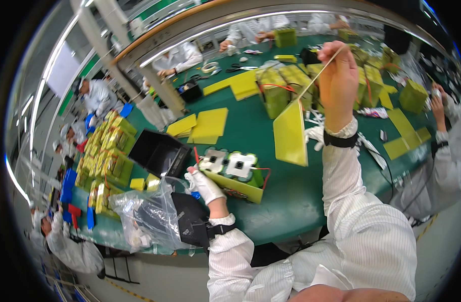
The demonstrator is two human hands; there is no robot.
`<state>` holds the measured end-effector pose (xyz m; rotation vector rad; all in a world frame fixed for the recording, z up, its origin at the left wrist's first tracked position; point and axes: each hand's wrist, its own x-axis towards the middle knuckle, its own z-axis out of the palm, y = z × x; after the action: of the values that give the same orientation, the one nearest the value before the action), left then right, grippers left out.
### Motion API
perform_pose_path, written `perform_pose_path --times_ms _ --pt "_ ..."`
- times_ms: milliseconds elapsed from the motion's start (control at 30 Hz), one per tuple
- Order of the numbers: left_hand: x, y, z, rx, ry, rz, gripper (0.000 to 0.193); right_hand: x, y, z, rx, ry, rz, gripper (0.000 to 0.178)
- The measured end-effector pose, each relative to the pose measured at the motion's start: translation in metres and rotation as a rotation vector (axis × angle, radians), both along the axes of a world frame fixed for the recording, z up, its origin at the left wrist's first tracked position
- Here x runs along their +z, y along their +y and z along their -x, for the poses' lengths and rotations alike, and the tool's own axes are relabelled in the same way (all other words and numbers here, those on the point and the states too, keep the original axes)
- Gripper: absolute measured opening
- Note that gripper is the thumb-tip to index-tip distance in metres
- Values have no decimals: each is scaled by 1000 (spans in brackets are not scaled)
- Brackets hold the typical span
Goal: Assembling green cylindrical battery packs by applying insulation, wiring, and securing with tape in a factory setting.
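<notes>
Battery pack (234,180) on green table (291,206)

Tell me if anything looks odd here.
The yellow board looks odd: it dangles askew from a thin pale strip pinched in your right hand. A crumpled clear plastic bag clutters the near edge of the green table.

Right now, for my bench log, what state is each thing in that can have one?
Right hand: raised, pinching the strip
Yellow panel: tilted, at the strip's lower end
Left hand: at the pack, contact unclear
The pack: top uncovered
Black box: open
Clear bag: crumpled
</notes>
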<state>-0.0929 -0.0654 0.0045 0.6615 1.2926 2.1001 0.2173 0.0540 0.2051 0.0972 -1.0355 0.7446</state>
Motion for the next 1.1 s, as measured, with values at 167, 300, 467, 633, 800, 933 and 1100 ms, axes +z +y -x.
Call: perform_pose_path --times_ms 167,300,467,633,800,933,1100 --pt "6 -36 -13 -48 -84 -16 59 7 -53 -7 16 -133 32 32" --pt "16 -99 -72 359 578 47 59 20 -85 -11 134 -145 -31 32" --pt "57 -134 -101 -174 864 -57 58 60 -143 -3 245 -346 -73 30" --pt "74 -102 -135 -711 190 -234 56 79 -166 -6 141 -464 -157 25" --pt "104 -93 -158 -972 -172 -317 58 115 -223 -7 48 -540 -230 25" --pt "126 -98 -189 -1118 -42 -109 74 117 -240 -10 35 -550 -203 27" --pt "128 -144 -216 -1754 -484 -406 89 115 -266 -37 -116 -527 -160 28"
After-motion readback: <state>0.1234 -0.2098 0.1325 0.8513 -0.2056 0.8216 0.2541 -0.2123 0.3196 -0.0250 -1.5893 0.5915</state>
